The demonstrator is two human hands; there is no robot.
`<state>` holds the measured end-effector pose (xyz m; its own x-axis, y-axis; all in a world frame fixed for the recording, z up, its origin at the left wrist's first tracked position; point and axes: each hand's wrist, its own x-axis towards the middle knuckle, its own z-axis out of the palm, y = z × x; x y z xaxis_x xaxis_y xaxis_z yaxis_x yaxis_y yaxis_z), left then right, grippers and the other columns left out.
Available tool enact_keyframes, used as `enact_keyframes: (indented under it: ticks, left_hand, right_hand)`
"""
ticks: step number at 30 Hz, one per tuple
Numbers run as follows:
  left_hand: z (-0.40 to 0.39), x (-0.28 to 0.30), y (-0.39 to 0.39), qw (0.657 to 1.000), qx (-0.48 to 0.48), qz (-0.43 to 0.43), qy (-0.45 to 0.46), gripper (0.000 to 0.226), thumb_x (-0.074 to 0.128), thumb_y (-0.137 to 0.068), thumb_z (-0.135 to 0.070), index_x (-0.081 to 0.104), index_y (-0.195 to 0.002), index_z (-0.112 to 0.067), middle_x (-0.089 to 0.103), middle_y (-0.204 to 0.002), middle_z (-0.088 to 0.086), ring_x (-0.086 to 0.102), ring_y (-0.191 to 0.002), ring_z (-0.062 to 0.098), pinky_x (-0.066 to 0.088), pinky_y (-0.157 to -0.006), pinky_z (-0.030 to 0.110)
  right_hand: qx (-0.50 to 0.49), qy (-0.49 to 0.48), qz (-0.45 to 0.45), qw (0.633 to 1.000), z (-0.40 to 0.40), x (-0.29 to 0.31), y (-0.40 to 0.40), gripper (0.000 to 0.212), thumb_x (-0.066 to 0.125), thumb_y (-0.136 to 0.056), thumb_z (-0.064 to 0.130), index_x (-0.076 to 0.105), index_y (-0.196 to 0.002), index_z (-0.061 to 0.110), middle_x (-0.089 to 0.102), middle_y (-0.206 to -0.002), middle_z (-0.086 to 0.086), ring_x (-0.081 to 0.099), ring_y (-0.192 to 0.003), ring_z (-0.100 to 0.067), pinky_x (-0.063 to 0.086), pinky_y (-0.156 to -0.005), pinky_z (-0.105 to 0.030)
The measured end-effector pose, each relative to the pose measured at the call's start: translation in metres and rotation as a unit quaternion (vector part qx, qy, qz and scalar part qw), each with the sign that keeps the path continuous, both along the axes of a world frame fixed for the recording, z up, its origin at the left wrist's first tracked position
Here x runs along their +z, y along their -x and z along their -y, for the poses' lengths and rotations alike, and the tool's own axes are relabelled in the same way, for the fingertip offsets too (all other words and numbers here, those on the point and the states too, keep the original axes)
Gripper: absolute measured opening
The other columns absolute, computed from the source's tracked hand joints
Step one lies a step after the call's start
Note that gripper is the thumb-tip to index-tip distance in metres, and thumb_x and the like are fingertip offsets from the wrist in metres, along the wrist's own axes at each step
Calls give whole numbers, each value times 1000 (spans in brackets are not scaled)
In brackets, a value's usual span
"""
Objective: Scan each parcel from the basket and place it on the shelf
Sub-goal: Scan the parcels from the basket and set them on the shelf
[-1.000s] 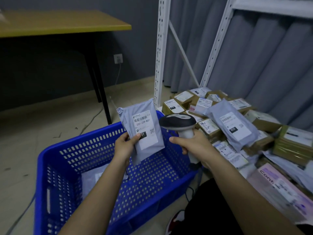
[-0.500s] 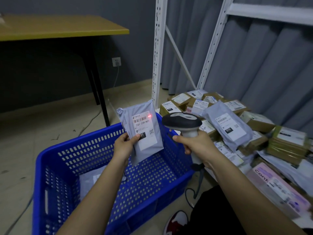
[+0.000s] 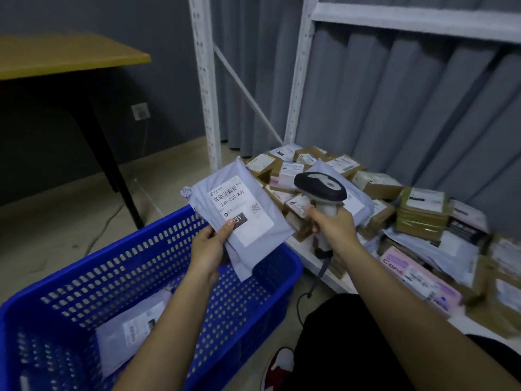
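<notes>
One grey mailer (image 3: 239, 218) pinched in left hand (image 3: 210, 246) above basket (image 3: 84, 277) | right hand (image 3: 332, 231) gripping scanner (image 3: 320, 186) at 3 o'clock | risk: floppy mailer could slip, thumb hides label

bare forearms (image 3: 417, 328), black trousers (image 3: 332, 348), red and white shoe (image 3: 277, 368)

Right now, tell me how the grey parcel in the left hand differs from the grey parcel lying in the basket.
The held parcel is lifted above the blue basket, pinched by the left hand; the basket parcel lies flat on the basket floor, untouched.
The held parcel's label faces the camera unobstructed, reading 231-239 K01; the basket parcel's label is blurred and partly hidden behind the left forearm.
Both are grey poly mailers with white labels.
</notes>
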<state>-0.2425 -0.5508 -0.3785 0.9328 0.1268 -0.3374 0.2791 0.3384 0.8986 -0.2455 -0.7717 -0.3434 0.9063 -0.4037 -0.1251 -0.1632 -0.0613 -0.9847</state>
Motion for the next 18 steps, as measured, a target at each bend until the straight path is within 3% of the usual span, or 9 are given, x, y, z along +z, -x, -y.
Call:
enact_keyframes:
  ticks: [3, 6, 9, 11, 15, 18]
  left_hand:
    - [40, 6, -10, 999, -42, 0, 8, 22, 66, -88, -22, 65, -106, -11, 71, -104, 4, 67, -95, 23, 55, -78, 38]
    - [90, 13, -21, 996, -88, -1, 28, 15, 67, -88, -22, 65, -100, -14, 72, -98, 1, 67, -92, 21, 56, -78, 37]
    - [140, 19, -30, 992, -125, 0, 28, 15, 66, -89, -24, 65, -100, -14, 71, -94, 0, 65, -85, 18, 54, -72, 33]
    - [172, 21, -36, 989, -142, 15, 25, 22, 65, -89, -24, 65, -107, -11, 71, -98, 3, 65, -84, 18, 54, -73, 31]
    - [242, 22, -40, 976, -210, 50, 32, 37, 63, -90, -20, 53, -124, -11, 68, -113, 6, 66, -94, 18, 54, -78, 32]
    - [296, 16, -31, 948, -310, 75, 14, 38, 62, -91, -17, 48, -126, -16, 64, -115, 2, 63, -91, 11, 53, -67, 25]
  right_hand:
    - [-24, -12, 1, 1000, 36, 0, -3, 33, 78, -80, 31, 64, -102, 11, 65, -75, 0, 58, -61, -13, 50, -52, -22]
    - [-28, -39, 19, 999, 71, 1, 2, 29, 77, -80, 28, 66, -105, 18, 71, -92, 4, 65, -77, -11, 54, -59, -20]
    - [-35, -52, 20, 998, 108, 1, 12, 26, 77, -80, 19, 67, -103, 13, 70, -87, 5, 64, -70, -6, 49, -52, -15]
    - [-68, -50, 10, 996, 135, -3, 20, 25, 79, -78, 18, 68, -100, 12, 70, -88, 1, 62, -68, -9, 50, -53, -18]
    - [-168, -66, 34, 983, 192, -16, 39, 43, 80, -76, 21, 65, -115, 11, 72, -103, -1, 69, -88, -16, 59, -72, -28]
    - [-256, -75, 60, 962, 230, -21, 55, 41, 79, -78, 20, 65, -115, 9, 71, -105, -4, 67, -83, -13, 58, -68, -21]
